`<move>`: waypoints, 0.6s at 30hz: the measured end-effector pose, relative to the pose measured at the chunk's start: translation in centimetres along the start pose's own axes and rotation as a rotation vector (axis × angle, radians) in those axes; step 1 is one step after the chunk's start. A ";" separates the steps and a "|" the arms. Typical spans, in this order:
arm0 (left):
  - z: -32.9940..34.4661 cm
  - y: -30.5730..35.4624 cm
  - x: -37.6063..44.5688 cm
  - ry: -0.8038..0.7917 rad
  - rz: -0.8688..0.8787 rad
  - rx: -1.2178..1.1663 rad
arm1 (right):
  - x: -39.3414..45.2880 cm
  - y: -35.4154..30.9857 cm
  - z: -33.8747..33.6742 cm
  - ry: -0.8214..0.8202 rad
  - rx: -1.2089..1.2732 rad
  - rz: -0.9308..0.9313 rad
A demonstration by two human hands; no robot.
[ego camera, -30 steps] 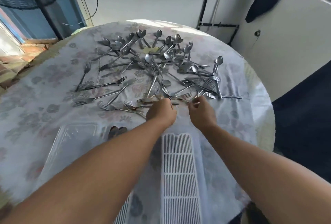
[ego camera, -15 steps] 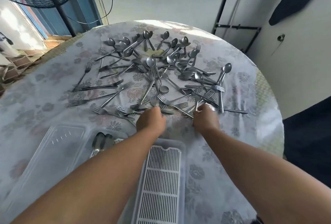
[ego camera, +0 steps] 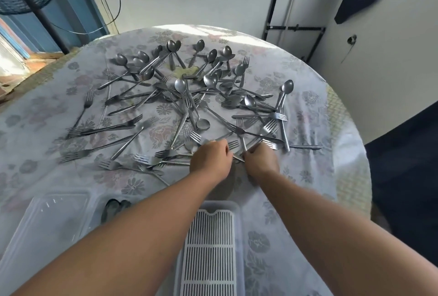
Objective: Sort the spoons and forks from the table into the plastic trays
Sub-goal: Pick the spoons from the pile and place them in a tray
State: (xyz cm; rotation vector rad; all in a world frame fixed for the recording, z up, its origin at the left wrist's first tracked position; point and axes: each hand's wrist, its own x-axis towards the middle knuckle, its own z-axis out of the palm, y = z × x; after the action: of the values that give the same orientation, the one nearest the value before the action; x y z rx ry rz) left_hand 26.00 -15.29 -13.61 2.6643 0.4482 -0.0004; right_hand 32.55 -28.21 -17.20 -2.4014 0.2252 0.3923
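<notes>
At the pile's near edge, both hands curl onto fork handles: left hand (ego camera: 211, 159), right hand (ego camera: 260, 159). Handles point toward the slatted tray (ego camera: 211, 246) directly behind the wrists; what each pinches is hidden.

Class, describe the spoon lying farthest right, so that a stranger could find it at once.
Start at the round table and its cutlery pile. Go to the pile's right edge: the spoon lies there, bowl toward the wall. It lies apart from the crowded spoons, its handle running under a fork.

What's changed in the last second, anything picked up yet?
Little. Both hands stay at the pile's near edge; the left hand and right hand are still working forks loose, none lifted clear. The trays and the spoons in one are unchanged.
</notes>
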 end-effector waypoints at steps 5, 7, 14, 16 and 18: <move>-0.1 -0.6 0.8 0.079 -0.001 0.023 | -0.6 0.2 0.0 0.029 -0.033 -0.088; -0.6 -1.3 1.6 0.102 -0.008 0.105 | -0.7 -0.3 0.2 0.060 -0.029 -0.153; -3.3 -4.0 5.6 -0.121 0.011 0.494 | -0.6 -3.8 1.3 0.028 -0.023 -0.314; -3.2 -4.3 5.8 -0.186 0.038 0.513 | -0.4 -4.5 1.7 0.019 -0.027 -0.329; -2.8 -4.5 5.7 -0.115 0.084 0.506 | 0.1 -5.2 2.3 -0.001 -0.032 -0.322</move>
State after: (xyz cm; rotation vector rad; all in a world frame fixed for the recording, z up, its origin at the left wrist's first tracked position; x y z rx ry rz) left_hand 29.78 -8.51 -13.33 3.1539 0.3302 -0.2751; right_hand 33.50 -22.82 -15.73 -2.4140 -0.1689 0.2482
